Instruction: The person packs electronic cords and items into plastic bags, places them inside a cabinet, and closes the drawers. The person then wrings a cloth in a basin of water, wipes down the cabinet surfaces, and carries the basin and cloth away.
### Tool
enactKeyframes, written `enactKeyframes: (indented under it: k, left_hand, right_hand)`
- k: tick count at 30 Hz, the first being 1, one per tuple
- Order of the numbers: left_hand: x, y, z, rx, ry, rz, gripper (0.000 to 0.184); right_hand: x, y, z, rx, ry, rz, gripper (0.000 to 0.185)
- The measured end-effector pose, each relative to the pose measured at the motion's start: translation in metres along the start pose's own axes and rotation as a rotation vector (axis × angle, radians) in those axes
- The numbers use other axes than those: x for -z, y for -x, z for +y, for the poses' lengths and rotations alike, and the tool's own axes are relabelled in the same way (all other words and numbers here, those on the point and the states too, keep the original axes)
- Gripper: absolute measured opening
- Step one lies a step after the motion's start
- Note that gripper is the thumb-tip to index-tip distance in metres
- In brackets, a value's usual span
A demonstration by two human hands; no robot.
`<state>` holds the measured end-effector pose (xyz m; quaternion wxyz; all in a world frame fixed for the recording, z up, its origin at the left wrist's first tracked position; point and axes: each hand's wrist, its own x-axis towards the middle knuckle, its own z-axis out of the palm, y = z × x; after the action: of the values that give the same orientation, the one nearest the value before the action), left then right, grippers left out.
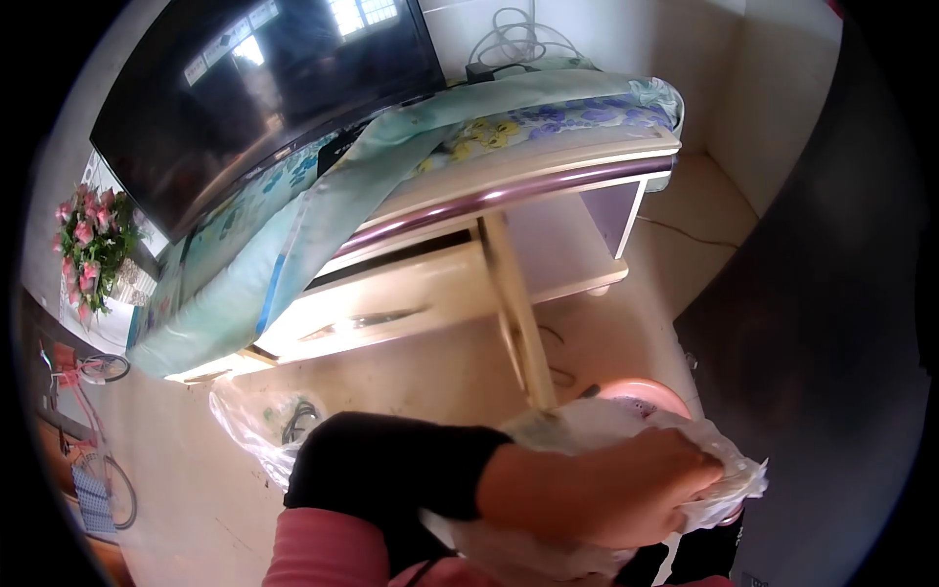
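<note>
My left hand [660, 489] reaches across from the lower left in a black sleeve. Its fingers are closed on a crumpled white plastic bag [736, 481], which bunches up beyond the knuckles. More pale, crumpled material spreads under the forearm, partly hidden by it. At the bag's lower right edge shows a small skin-toned patch that may belong to my right hand; its fingers are hidden. Just past the bag, an orange basin [657, 393] stands on the floor, and the bag covers part of it.
A wooden TV stand [391, 323] has a panel [516, 313] jutting out. On it are a television [264, 88] and a floral cloth [528, 122]. A clear plastic bag [249, 430] with black cable lies on the floor. A dark surface [822, 323] rises at right. Pink flowers [93, 235] and a bicycle [93, 421] are at left.
</note>
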<state>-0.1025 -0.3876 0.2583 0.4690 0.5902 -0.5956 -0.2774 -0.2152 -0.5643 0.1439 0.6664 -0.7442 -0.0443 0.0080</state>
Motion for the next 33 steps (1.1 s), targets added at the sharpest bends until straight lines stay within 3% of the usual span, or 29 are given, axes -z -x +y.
enactKeyframes:
  k: [4,7,9,10,12,14,16,21,24,25,26,29,30,31,32,33]
  left_hand:
    - [-0.013,-0.036,-0.007,-0.033,0.004,0.032,0.011]
    - [0.000,-0.062,-0.014,0.002,-0.117,-0.108,0.016]
    - [0.018,-0.075,-0.026,-0.002,-0.112,-0.179,0.025]
    - [0.029,-0.079,-0.035,0.001,-0.066,-0.193,0.041]
    - [0.056,-0.074,-0.046,-0.013,0.069,-0.106,0.052]
    - [0.075,-0.059,-0.056,-0.006,-0.097,0.114,0.054]
    - [0.101,-0.026,-0.056,0.122,-0.095,0.166,0.047]
    - [0.123,0.074,-0.052,0.490,-0.301,0.131,0.032]
    - [0.124,0.130,-0.051,0.825,-0.204,0.235,0.033]
    - [0.125,0.148,-0.051,0.845,-0.198,0.248,0.033]
    - [0.124,0.167,-0.052,0.933,-0.209,0.321,0.032]
    - [0.116,0.230,-0.051,1.135,-0.249,0.454,0.031]
    - [0.112,0.251,-0.051,1.219,-0.286,0.494,0.030]
    - [0.108,0.273,-0.051,1.248,-0.277,0.517,0.030]
    - [0.100,0.297,-0.048,1.328,-0.218,0.580,0.031]
    - [0.090,0.319,-0.044,1.414,-0.156,0.653,0.031]
  right_hand:
    - [0.014,0.013,0.017,-0.043,-0.106,0.168,0.098]
    - [0.024,0.020,0.029,-0.038,-0.165,0.291,0.095]
    - [0.033,0.022,0.037,-0.014,-0.191,0.377,0.093]
    - [0.039,0.019,0.039,0.004,-0.191,0.417,0.091]
    - [0.047,0.015,0.037,0.039,-0.168,0.479,0.084]
    - [0.056,0.002,0.027,0.081,-0.117,0.574,0.066]
    - [0.059,-0.018,0.029,0.108,-0.141,0.663,0.057]
    - [0.063,-0.107,0.084,0.125,-0.153,0.856,0.057]
    - [0.056,-0.187,0.124,0.210,-0.193,0.869,0.058]
    - [0.050,-0.210,0.132,0.195,-0.323,0.818,0.060]
    - [0.047,-0.236,0.144,0.214,-0.261,0.804,0.058]
    - [0.022,-0.309,0.144,0.382,-0.216,0.834,0.041]
    - [0.020,-0.333,0.155,0.370,-0.262,0.812,0.043]
    - [0.029,-0.369,0.192,0.475,-0.113,0.858,0.044]
    - [0.022,-0.392,0.199,0.548,-0.224,0.895,0.047]
    - [0.014,-0.405,0.182,0.652,-0.003,0.992,0.048]
